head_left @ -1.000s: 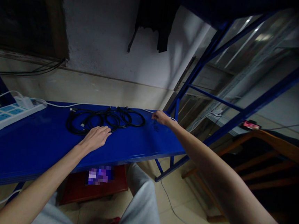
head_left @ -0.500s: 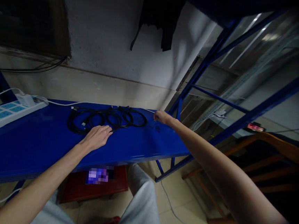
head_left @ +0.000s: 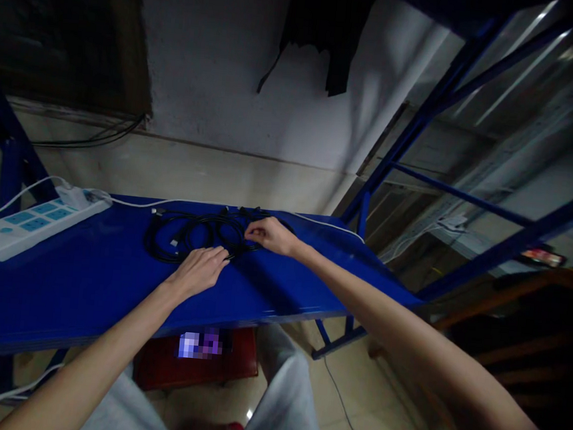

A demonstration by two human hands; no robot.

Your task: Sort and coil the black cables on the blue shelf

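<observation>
Several black cables [head_left: 162,256] lie in overlapping coils on the blue tabletop [head_left: 124,294], with a pale-ended USB plug [head_left: 174,242] showing at the left. At the near edge of the coils rests my left hand [head_left: 201,271], palm down, its fingers laid forward and slightly bent by the cable. My right hand [head_left: 269,234] is over the right-hand coils, thumb and fingers drawn together in a pinch. What sits between those fingertips is too small to make out. The right hand covers part of the rightmost coil.
A white power strip [head_left: 39,223] with blue sockets stands on the left of the table. A white cord [head_left: 187,201] runs along the back edge by the wall. Blue metal frame bars [head_left: 413,139] rise at the right. Below are a red-brown stool [head_left: 163,368] and a wooden chair [head_left: 500,294].
My right hand has moved left from the bare table onto the right-hand coils. My left hand stays beside the cables, its fingers slightly more bent. The view has shifted a little left.
</observation>
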